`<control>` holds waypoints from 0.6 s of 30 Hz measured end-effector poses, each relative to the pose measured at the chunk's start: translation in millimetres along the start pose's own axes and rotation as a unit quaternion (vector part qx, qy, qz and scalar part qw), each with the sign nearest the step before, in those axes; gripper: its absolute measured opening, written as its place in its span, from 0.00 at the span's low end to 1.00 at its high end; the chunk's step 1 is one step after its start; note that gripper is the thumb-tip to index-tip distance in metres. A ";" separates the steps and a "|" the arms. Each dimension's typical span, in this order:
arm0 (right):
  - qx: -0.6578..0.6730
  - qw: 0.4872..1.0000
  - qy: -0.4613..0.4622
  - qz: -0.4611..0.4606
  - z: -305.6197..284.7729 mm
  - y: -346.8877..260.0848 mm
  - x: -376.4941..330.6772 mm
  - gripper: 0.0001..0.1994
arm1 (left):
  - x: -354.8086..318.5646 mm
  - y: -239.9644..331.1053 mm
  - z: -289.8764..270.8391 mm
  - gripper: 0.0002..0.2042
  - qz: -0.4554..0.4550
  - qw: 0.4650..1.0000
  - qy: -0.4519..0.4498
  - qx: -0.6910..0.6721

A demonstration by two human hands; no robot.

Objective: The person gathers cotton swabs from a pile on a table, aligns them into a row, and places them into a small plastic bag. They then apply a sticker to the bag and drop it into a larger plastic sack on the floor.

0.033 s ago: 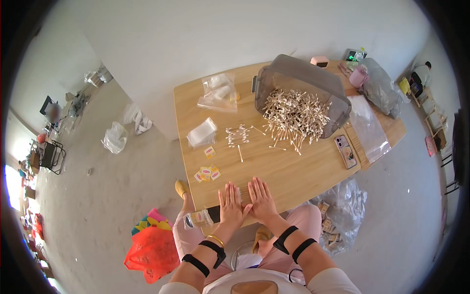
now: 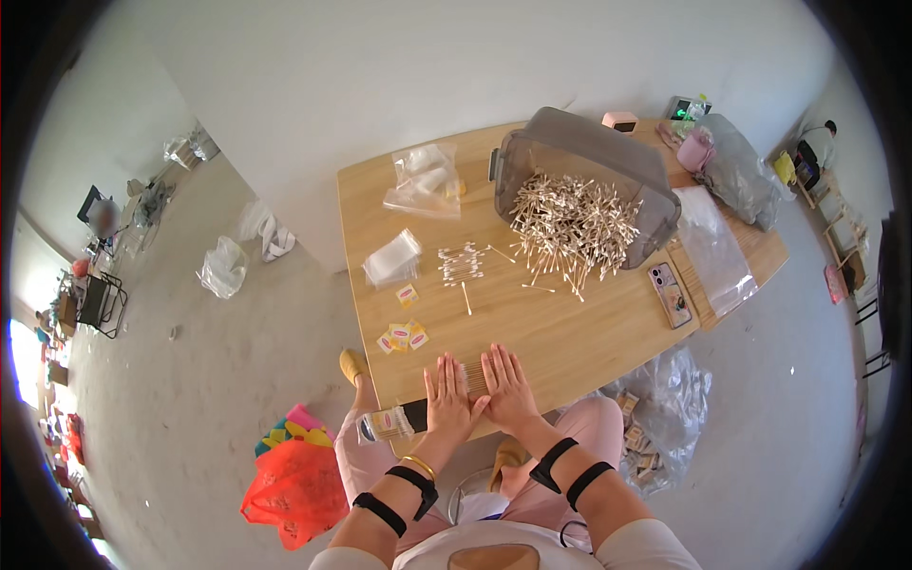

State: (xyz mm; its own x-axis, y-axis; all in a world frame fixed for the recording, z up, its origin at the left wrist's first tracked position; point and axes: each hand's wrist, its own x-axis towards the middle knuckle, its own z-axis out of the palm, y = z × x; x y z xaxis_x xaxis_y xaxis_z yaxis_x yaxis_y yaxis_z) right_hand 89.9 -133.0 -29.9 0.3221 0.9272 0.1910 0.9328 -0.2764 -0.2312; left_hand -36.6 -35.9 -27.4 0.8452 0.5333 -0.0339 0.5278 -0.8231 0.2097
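Left hand [image 2: 448, 403] and right hand [image 2: 508, 391] lie palm-down side by side, fingers [image 2: 447, 374] extended, forearms [image 2: 575, 468] slanting inward.

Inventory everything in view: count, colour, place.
Table: one, light wood, centre
Plastic bin: one, translucent grey, tipped, table's rear
Cotton swabs: uncountable, white-tipped, heaped in bin, loose and rowed on table
Clear bags: several, colourless, table and left floor
Cards: about five, yellow-white, table's left
Phone: one, patterned case, table's right
Container: one, pink, table's far right
Plastic sack: one, grey, beside container
Carrier bag: one, red, left floor
Packet-filled bag: one, clear, right floor
Slippers: two, yellow, below table
Co-worker: one, pale top, far right
Left hand: one, bare, flat at swabs' left
Right hand: one, bare, flat at swabs' right
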 end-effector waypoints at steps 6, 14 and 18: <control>-0.011 0.999 -0.037 0.023 -3.0 -7.1 -0.1 0.44 | 0.0 -7.6 -29.3 0.42 -0.055 0.997 -0.033 -0.052; 0.014 0.999 -0.043 -0.010 -1.8 -46.8 -2.2 0.44 | -85.1 -136.4 -25.7 0.35 -0.305 0.919 0.151 -0.199; 0.003 0.997 -0.069 -0.026 12.1 -87.6 -13.8 0.42 | -96.5 -140.2 -23.0 0.29 -0.343 0.867 0.098 -0.349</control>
State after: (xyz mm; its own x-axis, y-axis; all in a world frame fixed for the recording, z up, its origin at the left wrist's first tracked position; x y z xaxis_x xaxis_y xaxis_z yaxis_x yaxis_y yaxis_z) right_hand 1.8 -118.5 -23.9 0.2472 0.9665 0.0697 0.9466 -0.2255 -0.2305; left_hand -194.1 32.5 -31.0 0.2856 0.9296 -0.2328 0.6643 -0.0169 0.7473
